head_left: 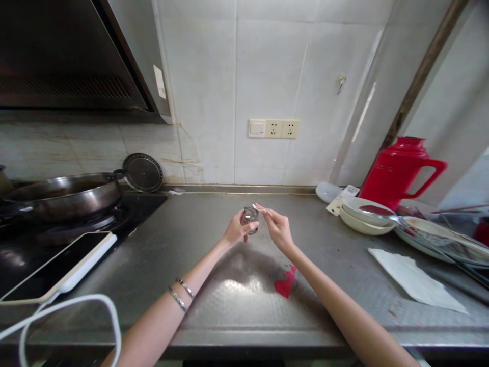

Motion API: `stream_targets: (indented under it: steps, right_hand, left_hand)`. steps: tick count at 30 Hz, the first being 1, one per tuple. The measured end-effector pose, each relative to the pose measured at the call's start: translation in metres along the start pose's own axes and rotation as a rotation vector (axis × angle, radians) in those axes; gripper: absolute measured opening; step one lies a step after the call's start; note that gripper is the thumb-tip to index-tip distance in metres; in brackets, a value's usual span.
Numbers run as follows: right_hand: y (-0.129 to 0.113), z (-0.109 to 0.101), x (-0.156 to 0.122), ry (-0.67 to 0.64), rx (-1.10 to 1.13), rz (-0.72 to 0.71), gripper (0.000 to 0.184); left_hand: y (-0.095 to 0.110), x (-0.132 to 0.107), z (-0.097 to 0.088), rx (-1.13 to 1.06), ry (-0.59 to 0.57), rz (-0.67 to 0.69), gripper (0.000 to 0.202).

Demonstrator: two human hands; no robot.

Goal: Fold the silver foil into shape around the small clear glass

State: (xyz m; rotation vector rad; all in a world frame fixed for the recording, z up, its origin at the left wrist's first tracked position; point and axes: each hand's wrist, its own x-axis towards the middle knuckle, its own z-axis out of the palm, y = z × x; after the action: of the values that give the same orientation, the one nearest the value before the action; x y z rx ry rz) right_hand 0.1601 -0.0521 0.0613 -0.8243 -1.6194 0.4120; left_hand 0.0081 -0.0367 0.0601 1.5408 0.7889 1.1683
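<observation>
My left hand [237,228] is closed around a small, clear greyish glass-like object [250,218], whose exact kind I cannot make out. Just to its right, my right hand [278,228] pinches a thin white stick [260,209] between thumb and fingertips. The stick's left end is at the upper right of the glassy object; whether they touch is unclear. Both hands are above the steel counter [198,219]. A jagged red piece [284,283] lies on the counter below my right wrist.
At left, a steel pan [72,196] sits on the black stove, with a phone [57,267] and white cable in front. A red thermos [399,171], stacked bowls [367,224], plates with utensils and a white paper napkin [414,280] stand or lie at right. Wall sockets [274,129] are ahead.
</observation>
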Motion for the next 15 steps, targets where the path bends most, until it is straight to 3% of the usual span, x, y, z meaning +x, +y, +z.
stream_targets:
  steps: [3, 8, 12, 15]
  right_hand:
    - [0.0, 0.0, 0.003, -0.03, 0.111, 0.092, 0.035]
    - [-0.003, -0.008, 0.007, -0.247, 0.221, 0.114, 0.038]
    - [-0.001, -0.008, 0.004, -0.371, 0.153, 0.005, 0.057]
    - [0.008, -0.001, -0.001, -0.378, 0.037, -0.09, 0.077]
  left_hand:
    - [-0.002, 0.001, -0.003, 0.006, -0.006, 0.02, 0.049]
    - [-0.004, 0.003, -0.01, -0.046, -0.062, -0.039, 0.048]
    - [-0.007, 0.005, -0.013, -0.083, -0.085, -0.066, 0.046]
    - [-0.012, 0.008, -0.014, -0.124, -0.091, -0.074, 0.047]
